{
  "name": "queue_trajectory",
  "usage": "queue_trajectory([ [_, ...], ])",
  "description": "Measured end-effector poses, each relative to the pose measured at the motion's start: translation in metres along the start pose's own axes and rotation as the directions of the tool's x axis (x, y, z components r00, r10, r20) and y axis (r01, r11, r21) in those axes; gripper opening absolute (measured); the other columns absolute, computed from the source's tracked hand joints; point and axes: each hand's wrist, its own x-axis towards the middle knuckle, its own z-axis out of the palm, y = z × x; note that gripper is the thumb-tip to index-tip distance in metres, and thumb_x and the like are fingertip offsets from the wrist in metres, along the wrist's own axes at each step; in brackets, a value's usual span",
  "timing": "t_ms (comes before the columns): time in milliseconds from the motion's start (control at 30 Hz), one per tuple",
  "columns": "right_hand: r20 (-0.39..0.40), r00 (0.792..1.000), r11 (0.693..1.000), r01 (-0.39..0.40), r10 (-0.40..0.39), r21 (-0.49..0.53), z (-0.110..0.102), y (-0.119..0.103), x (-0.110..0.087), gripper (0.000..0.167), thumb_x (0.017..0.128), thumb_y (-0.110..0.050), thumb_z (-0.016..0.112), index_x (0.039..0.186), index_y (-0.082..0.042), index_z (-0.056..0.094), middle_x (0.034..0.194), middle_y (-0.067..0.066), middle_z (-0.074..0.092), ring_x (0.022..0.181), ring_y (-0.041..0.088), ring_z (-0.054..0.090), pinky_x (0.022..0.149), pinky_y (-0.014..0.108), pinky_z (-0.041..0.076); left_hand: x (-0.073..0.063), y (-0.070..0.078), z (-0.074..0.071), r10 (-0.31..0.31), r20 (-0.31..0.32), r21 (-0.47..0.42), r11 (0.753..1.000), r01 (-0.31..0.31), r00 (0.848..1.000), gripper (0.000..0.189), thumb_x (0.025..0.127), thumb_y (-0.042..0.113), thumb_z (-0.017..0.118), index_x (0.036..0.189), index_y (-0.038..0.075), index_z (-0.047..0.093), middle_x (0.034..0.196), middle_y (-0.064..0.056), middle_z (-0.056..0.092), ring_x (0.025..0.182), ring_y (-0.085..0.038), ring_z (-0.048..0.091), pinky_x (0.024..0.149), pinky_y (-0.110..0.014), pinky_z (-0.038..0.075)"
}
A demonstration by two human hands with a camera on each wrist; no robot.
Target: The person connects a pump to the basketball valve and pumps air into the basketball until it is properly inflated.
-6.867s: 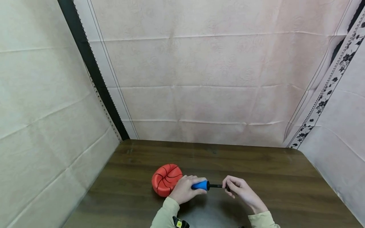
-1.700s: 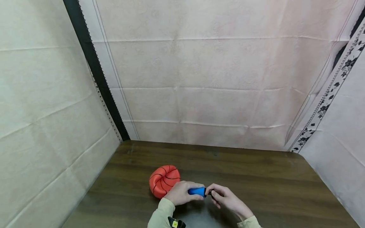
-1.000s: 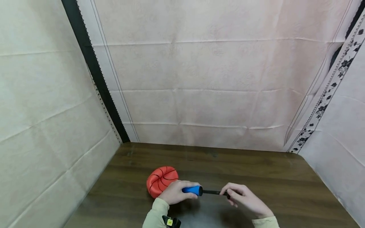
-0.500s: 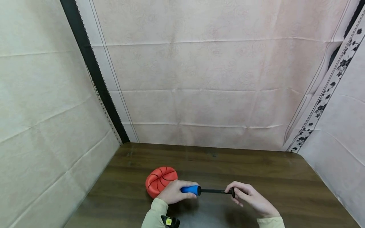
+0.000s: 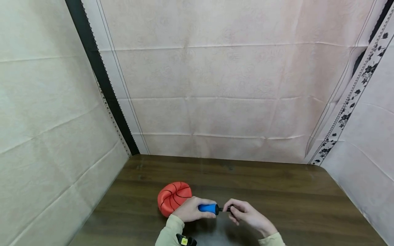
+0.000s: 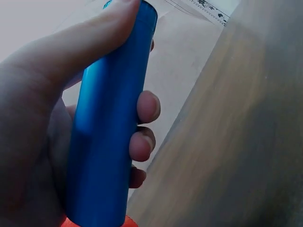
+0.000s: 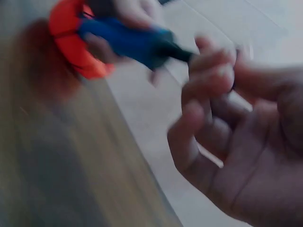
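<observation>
1. Right hand (image 5: 246,215) has closed toward the blue pump (image 5: 208,208) since half a second ago, shortening the visible black rod (image 5: 221,209).
2. Left hand (image 5: 192,209) curls round the pump above the desk (image 5: 277,191); right pinches the rod's mostly hidden end, three o'clock.
3. Red ball (image 5: 173,199), partly covered: nine o'clock.
4. Wrist device (image 5: 191,242), seven o'clock: yellow patch (image 5: 184,241) too small to read.

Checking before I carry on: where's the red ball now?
In the head view, low and left of centre: the red ball is partly behind the left hand, which grips the blue cylinder.
</observation>
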Motion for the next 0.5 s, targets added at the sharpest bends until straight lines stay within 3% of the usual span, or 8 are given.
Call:
queue_trajectory([
  [200,-0.026,0.999,1.0,-0.019,0.02,0.015,0.012,0.012,0.012,0.03,0.106,-0.01,0.034,0.118,0.014,0.046,0.078,0.036,0.036,0.064,0.009,0.045,0.054,0.034,0.039,0.0,0.001,0.002,0.029,-0.021,0.028,0.999,-0.028,0.999,0.041,0.087,0.047,0.068,0.123,0.029,0.066,0.113,0.009,0.07,0.08,0.005,0.058,0.071,-0.017,0.048],
  [267,0.003,1.0,0.999,-0.01,0.01,0.031,0.009,0.012,0.008,0.027,0.105,-0.008,0.034,0.117,0.013,0.046,0.078,0.033,0.038,0.064,0.01,0.046,0.055,0.033,0.04,0.001,0.002,0.003,0.065,-0.016,0.029,0.997,-0.065,0.998,0.039,0.087,0.047,0.067,0.123,0.03,0.066,0.112,0.011,0.07,0.079,0.006,0.057,0.071,-0.016,0.048],
  [367,0.062,0.998,0.999,-0.005,0.003,0.039,0.004,0.009,0.002,0.026,0.105,-0.006,0.033,0.119,0.011,0.047,0.078,0.03,0.04,0.062,0.024,0.043,0.058,0.035,0.042,0.002,0.005,0.002,0.123,-0.001,0.028,0.992,-0.123,0.992,0.038,0.088,0.046,0.066,0.123,0.031,0.066,0.112,0.011,0.07,0.078,0.006,0.057,0.072,-0.015,0.047],
  [500,0.106,0.994,1.0,-0.008,0.008,0.001,-0.001,0.005,-0.004,0.026,0.105,-0.006,0.033,0.121,0.006,0.049,0.081,0.027,0.044,0.064,0.025,0.045,0.061,0.033,0.047,0.003,0.007,0.003,0.145,0.02,0.013,0.989,-0.145,0.989,0.039,0.089,0.045,0.066,0.124,0.029,0.065,0.114,0.01,0.07,0.081,0.006,0.058,0.074,-0.015,0.048],
])
